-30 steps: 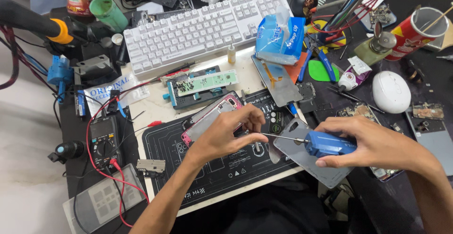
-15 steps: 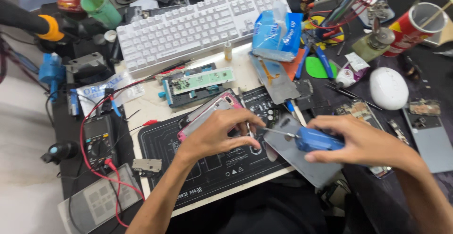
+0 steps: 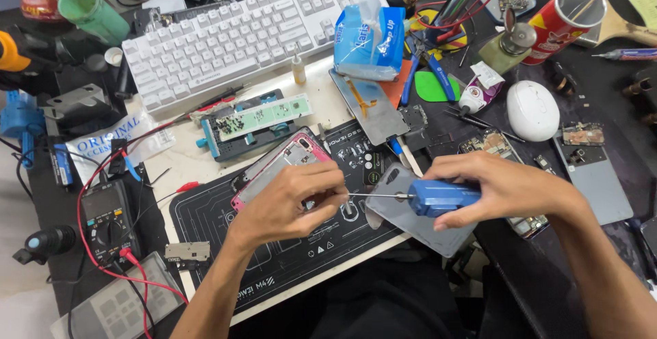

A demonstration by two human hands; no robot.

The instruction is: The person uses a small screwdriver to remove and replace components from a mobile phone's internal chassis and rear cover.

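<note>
We held a blue electric screwdriver (image 3: 438,197) in our right hand (image 3: 503,187), fingers wrapped tight round its body, its thin metal bit (image 3: 378,195) pointing level toward our left. Our left hand (image 3: 291,205) met the bit's tip, thumb and fingertips pinched together on it; whether a screw sat between them we could not tell. Both hands hung above the near edge of the black repair mat (image 3: 274,264), which lay at the front of the worktop. Under the left hand lay an opened phone with a pink frame (image 3: 287,161), partly hidden by our fingers. Beneath the screwdriver, a grey back cover (image 3: 417,226) rested across the mat's right edge.

Toward the far edge of the worktop sat a white keyboard (image 3: 239,34), and between it and the mat a circuit board in a blue holder (image 3: 253,121). A blue tissue packet (image 3: 369,45) stood just beside the keyboard's right end. A white mouse (image 3: 532,110) rested toward the right side, and a multimeter (image 3: 106,219) with red leads near the left edge.
</note>
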